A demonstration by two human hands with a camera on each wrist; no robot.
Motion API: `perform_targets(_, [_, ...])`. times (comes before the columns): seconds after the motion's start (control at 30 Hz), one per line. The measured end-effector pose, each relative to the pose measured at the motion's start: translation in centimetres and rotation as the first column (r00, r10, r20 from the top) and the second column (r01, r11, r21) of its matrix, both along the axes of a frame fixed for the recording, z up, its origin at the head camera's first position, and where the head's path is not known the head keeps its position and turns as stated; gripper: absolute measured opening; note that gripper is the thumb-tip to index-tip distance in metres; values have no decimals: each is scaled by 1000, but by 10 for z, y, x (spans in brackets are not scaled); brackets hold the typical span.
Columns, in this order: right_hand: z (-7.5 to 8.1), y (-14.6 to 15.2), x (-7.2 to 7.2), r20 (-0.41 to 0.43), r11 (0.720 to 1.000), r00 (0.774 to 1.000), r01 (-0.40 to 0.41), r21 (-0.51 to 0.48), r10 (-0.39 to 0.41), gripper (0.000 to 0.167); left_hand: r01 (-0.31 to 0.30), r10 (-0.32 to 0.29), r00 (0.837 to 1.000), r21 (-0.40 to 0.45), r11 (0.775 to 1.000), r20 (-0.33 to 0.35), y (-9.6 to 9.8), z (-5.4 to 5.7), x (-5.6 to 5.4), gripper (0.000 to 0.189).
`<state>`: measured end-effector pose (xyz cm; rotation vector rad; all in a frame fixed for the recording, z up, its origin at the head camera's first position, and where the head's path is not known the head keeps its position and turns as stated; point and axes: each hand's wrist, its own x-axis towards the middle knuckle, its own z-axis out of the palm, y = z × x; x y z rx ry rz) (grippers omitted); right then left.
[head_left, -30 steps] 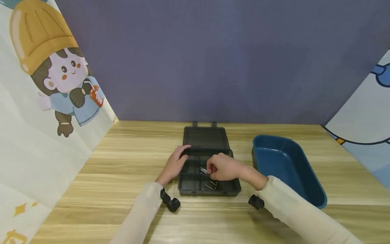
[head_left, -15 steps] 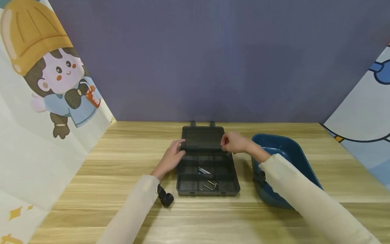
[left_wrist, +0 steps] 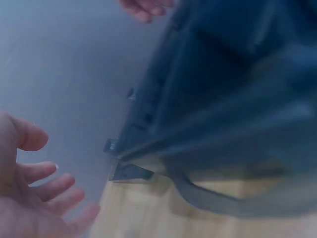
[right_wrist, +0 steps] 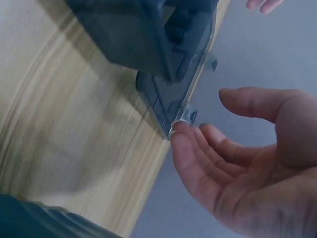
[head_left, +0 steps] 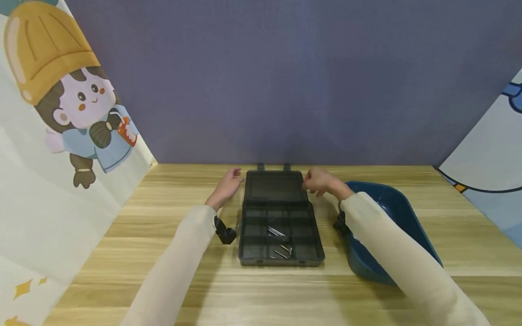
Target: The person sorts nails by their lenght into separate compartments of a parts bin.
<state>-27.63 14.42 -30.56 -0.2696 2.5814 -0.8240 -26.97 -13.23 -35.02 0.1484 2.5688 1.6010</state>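
A dark translucent compartment box [head_left: 281,262] lies on the table with its hinged lid [head_left: 275,186] folded back toward the wall. Thin silver metal pins [head_left: 275,231] lie in a middle compartment, and several shorter metal pieces [head_left: 281,252] in the one in front of it. Beside the lid's left edge is my left hand [head_left: 228,184], fingers spread and holding nothing. At the lid's right edge, my right hand [head_left: 321,181] has its fingertips close to the corner by a latch tab [right_wrist: 192,116]. Its thumb stands apart from the loosely bent fingers.
A deep blue plastic basin [head_left: 397,215] stands right of the box, partly covered by the right sleeve [head_left: 391,244]. Behind the wooden table [head_left: 163,217] rises a grey-purple partition [head_left: 277,90]. A white panel with a cartoon figure [head_left: 87,104] borders the left side.
My right hand has left the metal pieces in the box and moved back to the lid's right edge. My left hand has moved back from the box's left side to beside the lid.
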Motion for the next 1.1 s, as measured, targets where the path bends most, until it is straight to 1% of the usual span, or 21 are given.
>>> perform_targets(0.07, [-2, 2, -4, 32, 1000, 999, 22, -22, -22, 42, -12, 10, 999, 57, 998, 42, 1, 0, -5, 53])
perform_targets(0.17, [-5, 4, -11, 78, 996, 995, 61, -60, -57, 45, -39, 24, 994, 135, 990, 109, 1, 2, -12, 53])
perform_targets(0.2, [-6, 5, -13, 98, 994, 992, 81, -72, -73, 44, -53, 34, 991, 150, 987, 128, 1, 2, -13, 53])
perform_targets(0.23, [-7, 6, -16, 116, 991, 989, 102, -87, -91, 40, -62, 37, 988, 169, 984, 149, 2, 2, -15, 52])
perform_targets(0.3, [-10, 9, -20, 161, 982, 979, 147, -117, -127, 27, -91, 45, 978, 220, 971, 206, 4, 1, -18, 51])
perform_targets(0.33, [-12, 10, -21, 181, 976, 973, 170, -135, -145, 21, -104, 43, 970, 248, 963, 238, 6, 0, -19, 52])
perform_targets(0.37, [-14, 11, -22, 203, 970, 967, 189, -152, -157, 19, -123, 46, 961, 275, 954, 272, 8, 0, -21, 52])
perform_targets(0.4, [-16, 12, -23, 222, 963, 959, 213, -165, -174, 26, -141, 44, 950, 299, 944, 308, 9, -1, -22, 52])
perform_targets(0.47, [-19, 11, -25, 257, 950, 947, 246, -194, -193, 47, -180, 41, 925, 340, 923, 379, 12, -2, -25, 54])
perform_targets(0.53, [-22, 9, -27, 284, 932, 934, 284, -224, -216, 60, -218, 38, 900, 373, 902, 434, 13, -2, -28, 57])
perform_targets(0.63, [-25, 5, -29, 323, 901, 913, 341, -269, -249, 65, -258, 29, 872, 408, 876, 489, 13, -3, -33, 59])
perform_targets(0.7, [-27, 3, -31, 340, 874, 900, 380, -304, -273, 64, -283, 20, 859, 442, 851, 512, 13, -3, -35, 59])
perform_targets(0.73, [-27, 2, -32, 348, 858, 893, 399, -324, -285, 64, -291, 16, 855, 452, 843, 519, 13, -3, -36, 60])
perform_targets(0.83, [-28, 2, -33, 363, 821, 882, 432, -373, -300, 64, -306, 16, 852, 474, 826, 524, 13, 0, -34, 60])
perform_targets(0.87, [-28, 2, -34, 376, 809, 878, 441, -389, -298, 64, -311, 19, 852, 475, 823, 523, 13, 1, -34, 61])
perform_targets(0.9, [-28, 3, -34, 384, 804, 876, 443, -398, -292, 64, -310, 23, 854, 475, 824, 519, 14, 1, -34, 61])
perform_targets(0.93, [-28, 4, -34, 400, 791, 870, 452, -412, -289, 64, -310, 28, 857, 470, 826, 515, 15, 1, -34, 61])
perform_targets(0.97, [-27, 4, -34, 411, 781, 867, 456, -426, -282, 65, -305, 32, 863, 470, 828, 504, 16, 1, -35, 61])
perform_targets(1.03, [-25, 5, -35, 421, 747, 858, 480, -459, -293, 64, -304, 32, 876, 500, 811, 481, 19, -1, -38, 60])
perform_targets(1.07, [-23, 6, -35, 423, 728, 855, 492, -477, -301, 64, -288, 33, 891, 507, 812, 453, 17, -12, -51, 58])
perform_targets(1.1, [-21, 6, -35, 417, 708, 853, 503, -495, -314, 64, -272, 31, 905, 521, 809, 424, 15, -24, -64, 56])
